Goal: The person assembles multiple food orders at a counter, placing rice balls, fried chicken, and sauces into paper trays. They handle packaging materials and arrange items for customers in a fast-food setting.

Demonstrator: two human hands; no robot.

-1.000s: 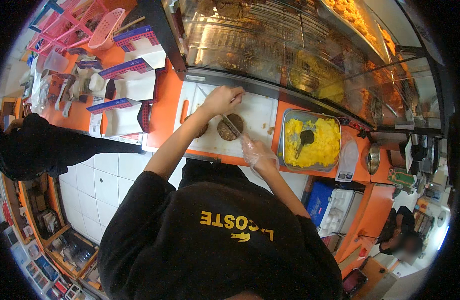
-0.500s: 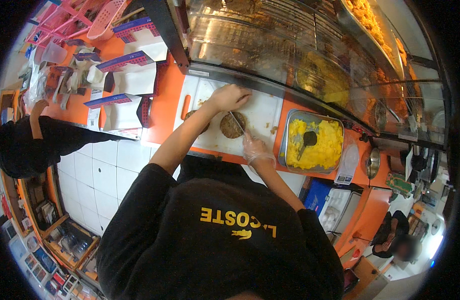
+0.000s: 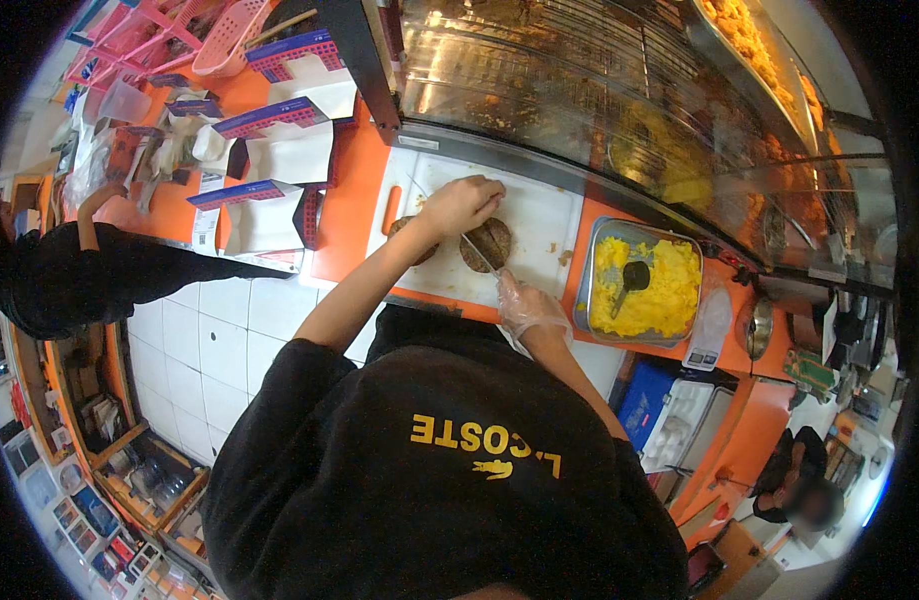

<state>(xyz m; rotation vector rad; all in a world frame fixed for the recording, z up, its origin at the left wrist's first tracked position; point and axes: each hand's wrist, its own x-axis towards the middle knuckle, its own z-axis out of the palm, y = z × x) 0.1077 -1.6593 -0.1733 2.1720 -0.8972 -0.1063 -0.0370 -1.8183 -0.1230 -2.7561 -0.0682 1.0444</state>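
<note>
A round brown patty (image 3: 498,240) lies near the middle of the white board (image 3: 544,215) on the orange bench (image 3: 341,225), and a knife (image 3: 482,255) goes across its top. The right hand (image 3: 529,308), in a thin clear glove (image 3: 541,320), has its grip closed around the near end of the knife, at about five o'clock from the patty. The left hand (image 3: 464,204) is bare and curled over the knife's line, at about eleven o'clock; I can't tell if its grip pinches the blade or is just above it. The cutting looks partly done, I think: the blade is at the patty, but I see no two parts lying apart, so some cutting seems left. A second patty (image 3: 401,226), at nine o'clock from the first, is partly hidden by the left forearm (image 3: 364,275), and I can't see a cut in it. The knife is long and thin, and its long line runs from between four and five o'clock up to between ten and eleven, pointing away from the right hand. The round patty points no special way. Between three and four o'clock sits a gray tray (image 3: 584,275) of yellow food (image 3: 669,290) with a black scoop (image 3: 635,276) in it
</note>
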